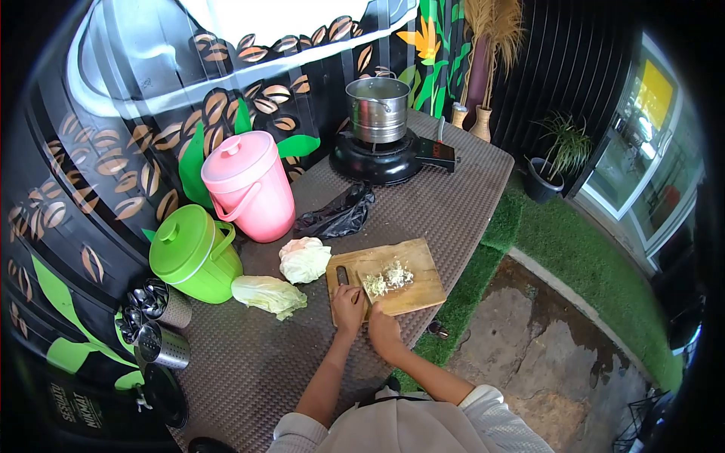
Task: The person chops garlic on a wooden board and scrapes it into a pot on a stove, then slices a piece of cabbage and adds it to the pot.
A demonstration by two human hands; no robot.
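A wooden cutting board (pixel 423 275) lies near the table edge in front of me, with a small heap of finely chopped pale cabbage (pixel 393 278) on it. My left hand (pixel 348 308) rests at the board's near left side by the handle slot, fingers bent and close together; what is under them is hidden. My right hand (pixel 385 334) is closed at the board's near edge around a knife (pixel 368 308), whose thin blade shows only in part between my hands. Left of the board sit a round cabbage piece (pixel 305 260) and a long napa cabbage piece (pixel 269 296).
A black plastic bag (pixel 338 215) lies behind the board. Pink (pixel 253 189) and green (pixel 196 257) lidded buckets stand along the wall. A steel pot (pixel 377 113) sits on a black portable stove (pixel 377 162). Metal cutlery holders (pixel 164 346) stand at left.
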